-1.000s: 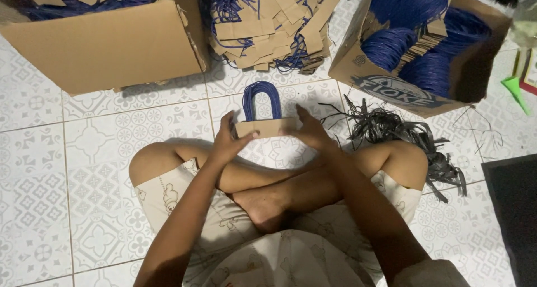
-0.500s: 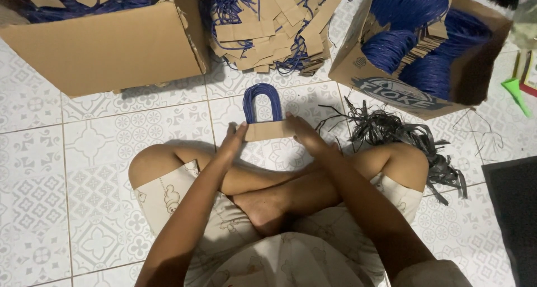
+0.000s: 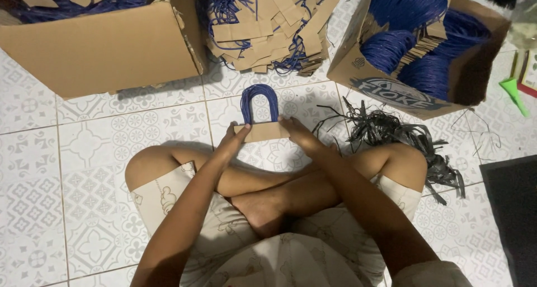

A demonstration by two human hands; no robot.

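A stack of brown card strips with blue cord loop handles [image 3: 260,116] stands on the tiled floor in front of my crossed legs. My left hand [image 3: 232,140] grips the left end of the card strips. My right hand [image 3: 296,133] grips the right end. The blue loops arch upward above the card, away from me.
A large cardboard box [image 3: 106,46] with blue handles sits at the upper left. A loose pile of card-and-cord handles [image 3: 268,27] lies at top centre. An open box of bundled blue handles [image 3: 417,57] stands at upper right. Black plastic strips [image 3: 403,139] lie by my right knee. A dark mat [image 3: 512,214] is at the right edge.
The stack of handles has shifted slightly toward me and my hands have squared it up; both hands still hold its ends.
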